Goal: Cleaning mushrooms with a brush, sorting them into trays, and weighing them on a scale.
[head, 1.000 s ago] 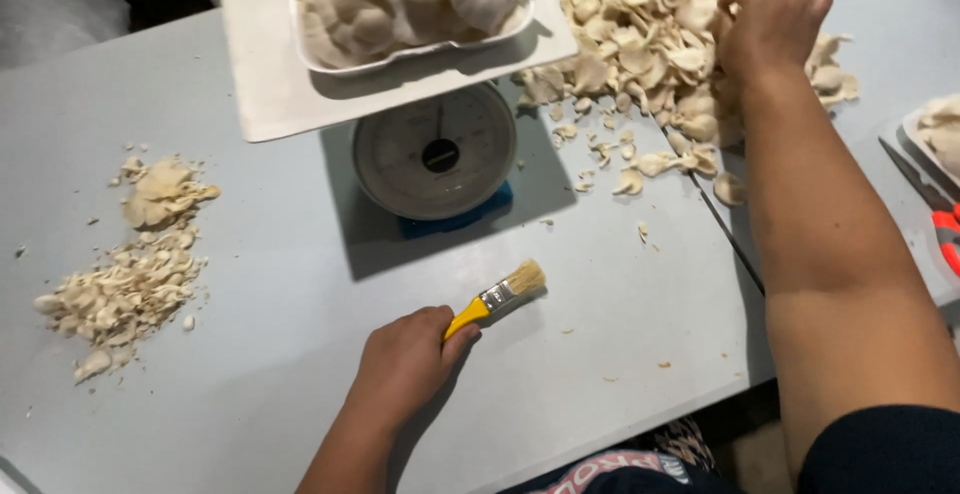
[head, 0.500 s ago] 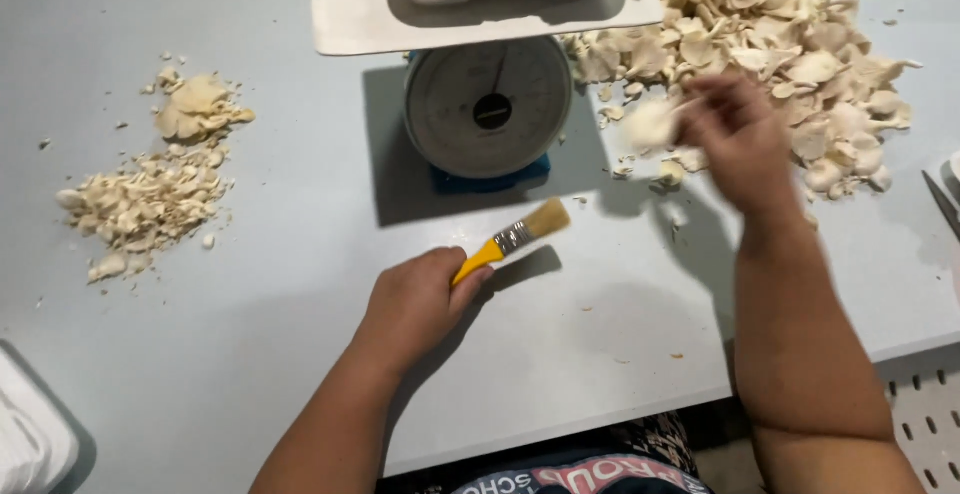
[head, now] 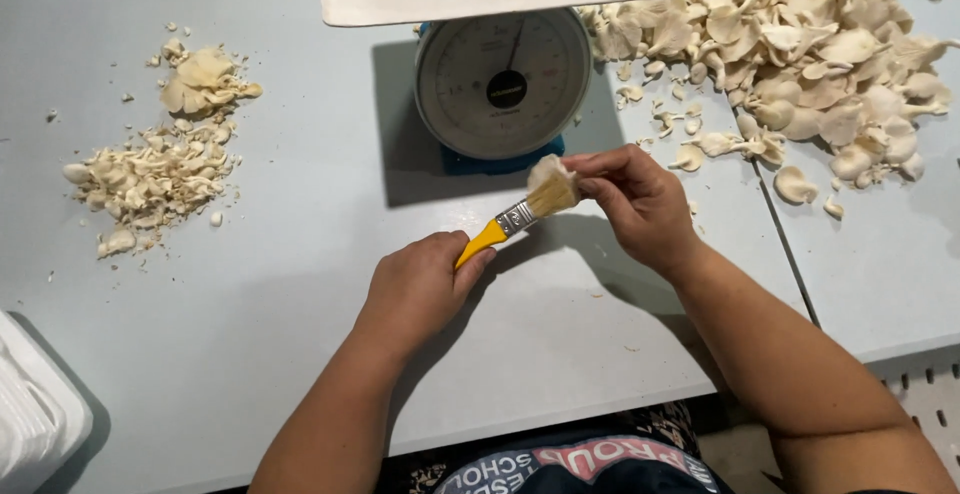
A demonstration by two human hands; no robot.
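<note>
Our left hand (head: 418,289) grips the yellow-handled brush (head: 512,218), bristles against 1 mushroom (head: 545,170) pinched in our right hand (head: 640,204) above the surface (head: 300,254): brushing seems underway. Beyond stand the scale (head: 503,84) and mushroom pile (head: 800,54).

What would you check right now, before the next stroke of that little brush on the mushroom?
1. Left hand grips the brush by its yellow handle: ok.
2. Right hand pinches the mushroom piece: ok.
3. Bristles meet the mushroom piece: ok.
4. Dirt left on its surface: cannot tell.
5. Work held above bare table, apart from the scale: ok.
6. Big mushroom pile within reach on the right: ok.
</note>
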